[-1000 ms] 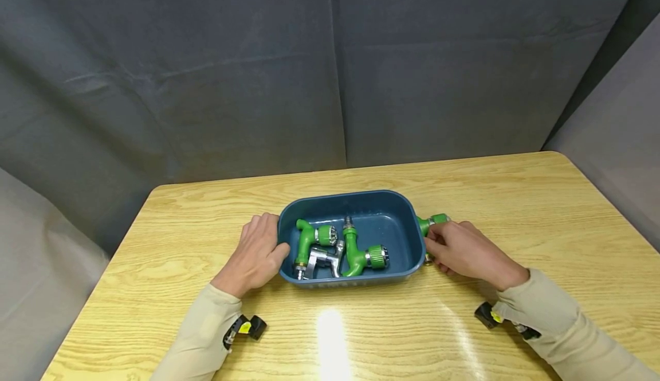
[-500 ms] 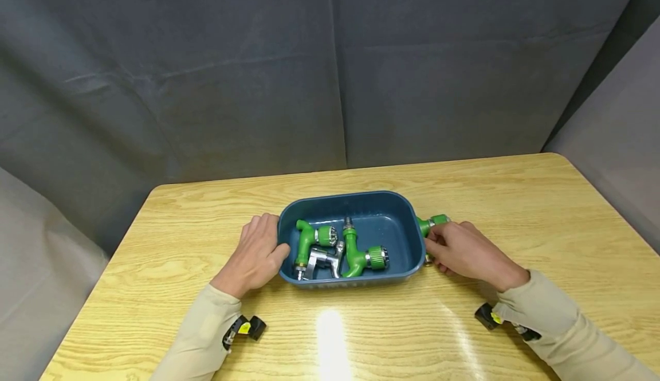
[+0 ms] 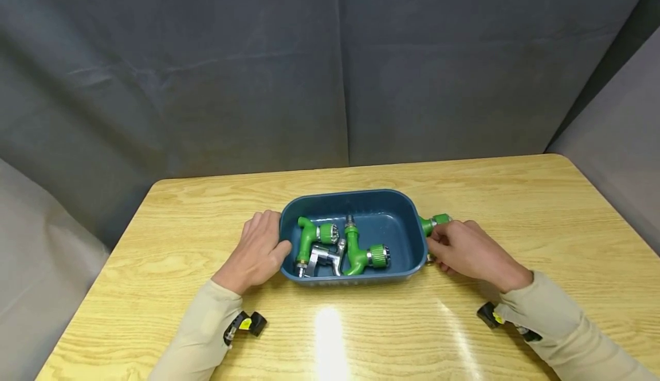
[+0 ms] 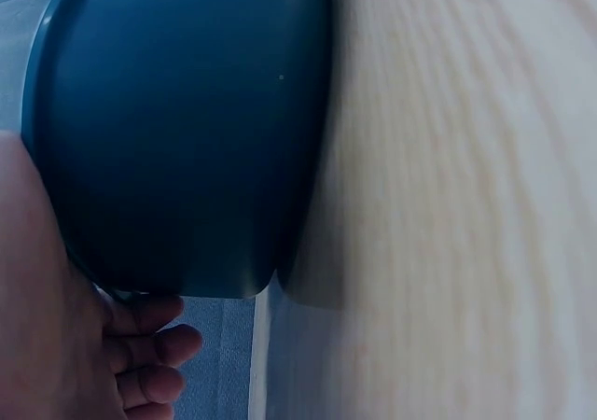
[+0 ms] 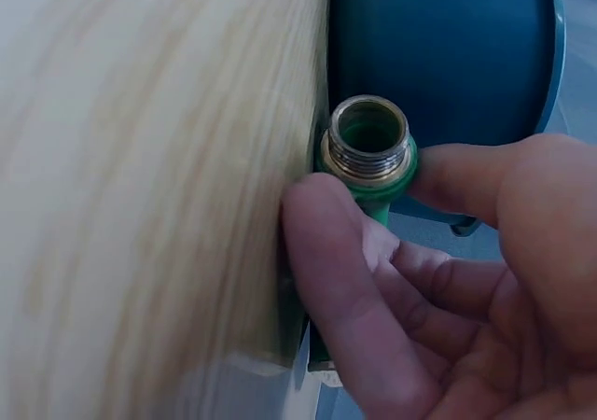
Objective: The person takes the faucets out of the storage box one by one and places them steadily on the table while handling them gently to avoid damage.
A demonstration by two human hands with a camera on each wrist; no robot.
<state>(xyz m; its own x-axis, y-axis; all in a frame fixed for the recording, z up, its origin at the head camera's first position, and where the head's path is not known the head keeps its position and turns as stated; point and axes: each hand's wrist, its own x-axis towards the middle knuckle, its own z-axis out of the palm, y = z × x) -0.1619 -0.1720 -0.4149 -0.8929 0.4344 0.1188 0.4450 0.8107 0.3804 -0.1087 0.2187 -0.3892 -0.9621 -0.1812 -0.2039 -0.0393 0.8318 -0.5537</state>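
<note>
A dark blue plastic basin (image 3: 397, 220) sits on the wooden table. Inside lie two green taps, one at the left (image 3: 307, 238) and one near the middle (image 3: 353, 249), with a chrome tap (image 3: 325, 255) between them. My left hand (image 3: 256, 252) grips the basin's left end, thumb at the rim and fingers around the far side. Just outside the right end, another green tap (image 3: 433, 222) lies against the basin wall, and my right hand (image 3: 466, 252) pinches it. Its threaded brass inlet (image 5: 368, 145) shows between thumb and fingers in the right wrist view; my hand hides part of its body.
The light wooden table (image 3: 180, 226) extends around the basin. Dark grey cloth (image 3: 247, 83) hangs behind its back edge, with paler cloth at both sides. A small black camera (image 3: 246, 325) is strapped to the left wrist, and another (image 3: 490, 315) to the right.
The head view has shifted very slightly. Both hands, the basin and the taps keep their places relative to one another.
</note>
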